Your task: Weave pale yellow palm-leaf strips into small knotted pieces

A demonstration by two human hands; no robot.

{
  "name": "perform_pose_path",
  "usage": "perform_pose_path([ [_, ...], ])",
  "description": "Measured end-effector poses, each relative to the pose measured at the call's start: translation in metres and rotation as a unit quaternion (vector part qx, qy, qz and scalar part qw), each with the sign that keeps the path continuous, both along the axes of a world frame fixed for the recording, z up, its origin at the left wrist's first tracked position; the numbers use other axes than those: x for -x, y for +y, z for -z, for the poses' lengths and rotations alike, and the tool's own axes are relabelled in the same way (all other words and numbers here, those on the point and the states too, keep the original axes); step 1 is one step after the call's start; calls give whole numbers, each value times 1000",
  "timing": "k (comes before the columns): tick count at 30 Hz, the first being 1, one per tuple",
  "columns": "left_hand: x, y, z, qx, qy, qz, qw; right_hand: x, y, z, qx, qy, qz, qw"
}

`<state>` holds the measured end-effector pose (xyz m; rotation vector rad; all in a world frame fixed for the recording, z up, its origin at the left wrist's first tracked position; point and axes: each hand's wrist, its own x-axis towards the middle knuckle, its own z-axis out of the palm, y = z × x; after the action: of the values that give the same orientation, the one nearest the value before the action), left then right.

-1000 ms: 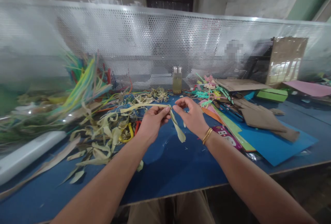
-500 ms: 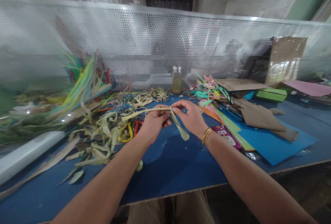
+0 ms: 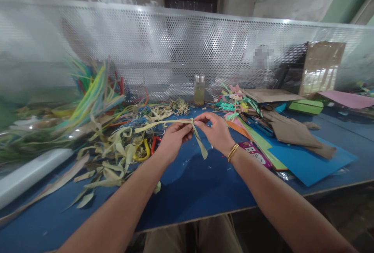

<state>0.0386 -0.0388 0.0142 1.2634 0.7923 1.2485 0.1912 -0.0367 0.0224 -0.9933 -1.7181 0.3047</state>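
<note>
A pale green, leaf-like strip is pinched between my two hands above the blue table. One end stretches left past my left hand; the other hangs down below the fingertips. My left hand is closed, thumb and fingers pressed on the strip near its crossing or knot. Close beside it, my right hand is closed too, thumb and forefinger pinching at the same spot. A gold bracelet circles my right wrist. The exact shape of the crossing is too small to make out.
Left lies a heap of dried pale strips, with yellow scissors-like handles and coloured straws behind. A bottle stands by the perforated metal screen. Right are blue sheets, brown paper and a purple case.
The strip's hanging end has swung slightly left, and its left end has shifted a little left. Both hands stay nearly in place, still pinching it.
</note>
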Motion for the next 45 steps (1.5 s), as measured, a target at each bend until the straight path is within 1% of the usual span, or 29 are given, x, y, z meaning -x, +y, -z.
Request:
perform_pose_path([
  [4,1,0,0,-5,1,6,1000,0,-1,-1,-5,1,19,1000],
  [7,1,0,1,7,-33,-10,999,1,-3,-1,-24,-17,54,998],
  [9,1,0,1,11,-57,-19,998,3,-5,0,-25,-39,63,997],
  [13,2,0,2,15,-72,-16,997,7,-6,3,-16,-54,38,998],
  [15,2,1,2,22,-76,-12,997,8,-5,5,-12,-46,23,999],
  [18,0,0,2,21,-99,-5,995,8,-4,6,15,-24,12,1000],
  [21,-3,-1,3,4,-124,-25,992,9,-4,6,31,-14,17,999],
  [24,-5,-1,3,0,-131,-55,990,10,-6,6,20,-21,13,1000],
  [30,-3,3,4,5,-108,-79,991,13,-6,7,18,-5,-21,1000],
  [35,-7,3,6,3,-147,-108,983,14,-8,5,-1,-25,-31,999],
  [39,-8,1,4,9,-164,-123,979,14,-10,4,-10,-38,-36,999],
  [45,-8,0,0,30,-188,-127,974,16,-11,5,-6,-39,-53,998],
])
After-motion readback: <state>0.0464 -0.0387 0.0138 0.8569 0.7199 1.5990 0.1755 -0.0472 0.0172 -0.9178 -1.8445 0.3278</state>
